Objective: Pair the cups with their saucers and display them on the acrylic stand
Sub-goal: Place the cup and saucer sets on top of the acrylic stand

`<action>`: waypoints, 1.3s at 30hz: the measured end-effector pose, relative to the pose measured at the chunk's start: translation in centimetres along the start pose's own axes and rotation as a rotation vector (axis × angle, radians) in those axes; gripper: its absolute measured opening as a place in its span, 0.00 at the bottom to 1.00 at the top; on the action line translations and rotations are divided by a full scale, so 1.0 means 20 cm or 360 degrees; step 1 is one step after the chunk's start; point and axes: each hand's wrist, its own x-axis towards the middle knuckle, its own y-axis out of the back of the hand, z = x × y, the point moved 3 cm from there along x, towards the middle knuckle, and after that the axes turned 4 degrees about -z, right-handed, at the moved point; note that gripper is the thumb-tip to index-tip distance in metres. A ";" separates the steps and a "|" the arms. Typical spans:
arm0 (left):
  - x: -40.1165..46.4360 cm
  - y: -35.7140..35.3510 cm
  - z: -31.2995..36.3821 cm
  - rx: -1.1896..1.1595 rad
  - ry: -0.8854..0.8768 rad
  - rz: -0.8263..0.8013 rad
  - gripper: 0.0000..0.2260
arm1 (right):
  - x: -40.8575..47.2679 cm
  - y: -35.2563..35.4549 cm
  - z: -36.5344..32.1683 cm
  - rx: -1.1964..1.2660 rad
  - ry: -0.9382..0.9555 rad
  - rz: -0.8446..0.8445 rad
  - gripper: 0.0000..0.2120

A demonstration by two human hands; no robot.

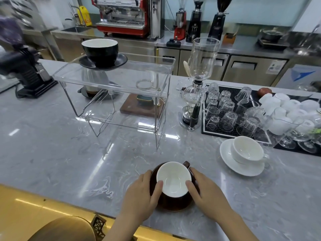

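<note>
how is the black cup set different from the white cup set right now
The black cup and its saucer are dark outside and already sit on top of the acrylic stand. The white cup and white saucer are white all over and stand on the marble counter, right of the stand. No hand touches either set. Both cups sit upright, paired with a saucer, white inside.

Worktop (52, 153): polished grey marble, glossy. Acrylic stand (112, 80) at 11 o'clock: clear plastic, wire legs. Brown cup (173, 180): glazed ceramic, white inside. White cup (247, 149) at 2 o'clock: glossy.
</note>
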 end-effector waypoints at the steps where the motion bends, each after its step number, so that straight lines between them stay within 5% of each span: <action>1: 0.00 -0.01 0.00 0.0029 -0.0020 0.0020 0.33 | 0.00 0.00 0.00 -0.0039 0.0015 0.0024 0.26; 8: 0.00 -0.02 0.00 0.0019 -0.0046 0.0108 0.33 | 0.00 -0.03 -0.02 -0.0101 -0.0007 0.0115 0.29; 14: 0.02 -0.01 -0.01 -0.0109 -0.0027 0.0062 0.31 | 0.00 -0.06 0.00 0.0380 -0.0153 0.0157 0.24; 23: 0.04 -0.01 -0.03 -0.0363 0.0081 -0.0023 0.12 | 0.01 -0.10 0.05 0.0812 -0.0378 0.0183 0.25; 39: 0.02 0.06 -0.13 -0.1047 0.0629 -0.0081 0.22 | 0.03 -0.13 -0.05 0.1219 -0.0421 0.0223 0.19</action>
